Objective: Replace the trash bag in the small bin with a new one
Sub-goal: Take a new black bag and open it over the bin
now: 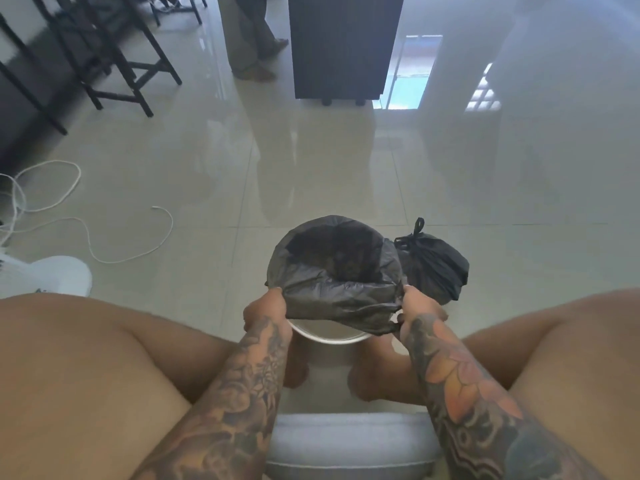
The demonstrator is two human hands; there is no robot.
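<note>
Both hands: left hand [265, 311], right hand [420, 311] pinching new bag [341, 289] | between them, over bin [329, 336]

Both my tattooed forearms reach forward and down between my bare knees. My left hand [266, 308] is curled closed in a pinch, knuckles up. My right hand [417, 306] mirrors it, fingers clenched tight, wrists level and well apart.

There are two black trash bags: one open bag [337, 271] over the one small bin [329, 336], and one tied bag [433, 265] just right of it. Two hands, left hand [265, 311] and right hand [420, 308], each grip the open bag. One white cable [104, 233] lies far left.
</note>
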